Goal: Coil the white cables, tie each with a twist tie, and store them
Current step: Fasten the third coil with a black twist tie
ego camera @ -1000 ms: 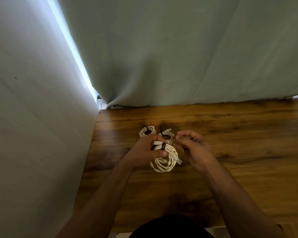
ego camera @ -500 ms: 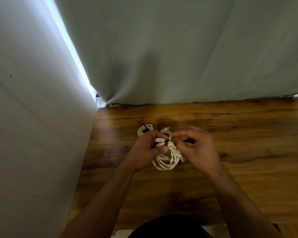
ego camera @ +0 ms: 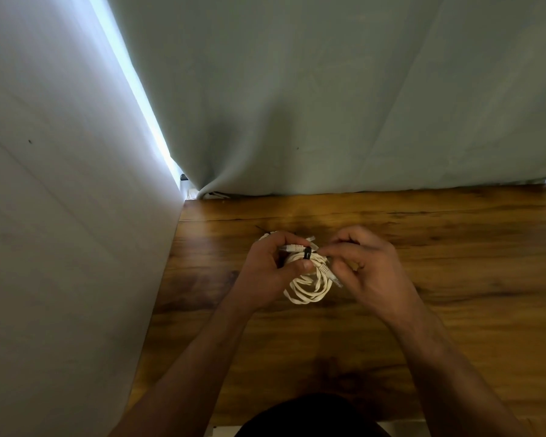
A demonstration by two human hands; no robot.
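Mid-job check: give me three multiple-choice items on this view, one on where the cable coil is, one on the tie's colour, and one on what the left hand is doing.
1. Where is the white cable coil?
A) in a box
B) held over the wooden table
C) on a chair

2. What colour is the twist tie around it?
A) black
B) red
C) yellow

3. What is the left hand doing?
A) lying flat on the table
B) hanging idle
C) gripping the coil beside the tie

Answers:
1 B: the loops hang between the left hand and the right hand, with wood grain behind them.
2 A: a black band crosses the white strands.
3 C: its thumb and fingers curl round the bundle.
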